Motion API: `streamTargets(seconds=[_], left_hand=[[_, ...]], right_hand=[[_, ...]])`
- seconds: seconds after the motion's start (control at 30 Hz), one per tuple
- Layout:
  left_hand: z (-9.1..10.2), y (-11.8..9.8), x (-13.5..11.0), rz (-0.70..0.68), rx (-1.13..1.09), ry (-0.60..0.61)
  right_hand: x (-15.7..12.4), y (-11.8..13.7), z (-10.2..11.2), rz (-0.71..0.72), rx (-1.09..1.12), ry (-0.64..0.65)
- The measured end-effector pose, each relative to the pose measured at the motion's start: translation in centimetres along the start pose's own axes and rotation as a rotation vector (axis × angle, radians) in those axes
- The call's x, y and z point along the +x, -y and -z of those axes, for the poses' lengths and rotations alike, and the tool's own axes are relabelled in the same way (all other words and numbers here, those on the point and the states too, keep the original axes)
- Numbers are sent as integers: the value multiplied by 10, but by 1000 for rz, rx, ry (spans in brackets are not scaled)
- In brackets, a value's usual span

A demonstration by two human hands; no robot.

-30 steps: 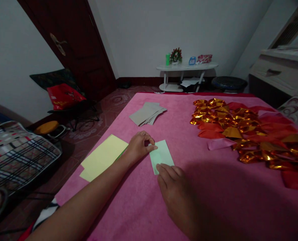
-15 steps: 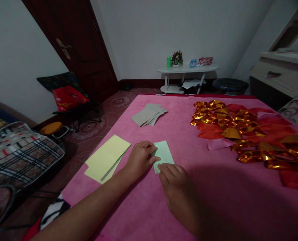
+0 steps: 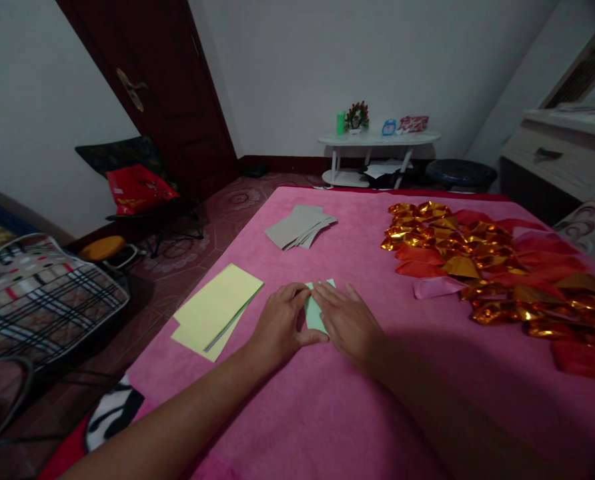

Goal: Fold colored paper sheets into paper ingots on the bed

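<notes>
A small pale green paper [image 3: 314, 313] lies on the pink cloth [image 3: 327, 413] in front of me. My left hand [image 3: 280, 323] rests at its left and near edges, fingers curled, thumb pressed on the paper's near corner. My right hand [image 3: 345, 319] lies flat over the paper's right half, fingers stretched toward its far edge. Most of the sheet is hidden under the two hands.
A stack of yellow sheets [image 3: 215, 309] lies to the left. Grey folded papers [image 3: 298, 227] sit farther off. A heap of gold and red foil pieces [image 3: 482, 257] covers the right side. A plaid bag [image 3: 37, 293] stands past the left edge.
My right hand slid forward over the green paper from its near corner and now covers its right half. My left hand shifted back toward the paper's near-left corner.
</notes>
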State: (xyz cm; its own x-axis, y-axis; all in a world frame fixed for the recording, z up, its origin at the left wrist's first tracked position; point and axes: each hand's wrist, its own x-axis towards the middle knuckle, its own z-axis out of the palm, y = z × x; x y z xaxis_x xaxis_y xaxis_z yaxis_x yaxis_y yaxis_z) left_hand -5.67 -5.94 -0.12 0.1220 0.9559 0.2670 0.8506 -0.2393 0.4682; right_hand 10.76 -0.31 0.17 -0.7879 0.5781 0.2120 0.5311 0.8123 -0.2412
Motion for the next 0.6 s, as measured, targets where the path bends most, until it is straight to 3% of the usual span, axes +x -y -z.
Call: streamTargets(seconds=[0.2,0.43,0.5,0.6], left_hand=[[-2,2,-3,-1,8,-18],[1,2,-4,-49,45,-31],[2,0,-6,-113,49,-27],[5,-3,-9,-253,-15,23]], right_hand=[[11,-6,-2,-11,-106,48],[-51,-5,1,195,-84,-13],[-64,-4,7,219,-36,0],[-70,-4,12,230,85,-84]])
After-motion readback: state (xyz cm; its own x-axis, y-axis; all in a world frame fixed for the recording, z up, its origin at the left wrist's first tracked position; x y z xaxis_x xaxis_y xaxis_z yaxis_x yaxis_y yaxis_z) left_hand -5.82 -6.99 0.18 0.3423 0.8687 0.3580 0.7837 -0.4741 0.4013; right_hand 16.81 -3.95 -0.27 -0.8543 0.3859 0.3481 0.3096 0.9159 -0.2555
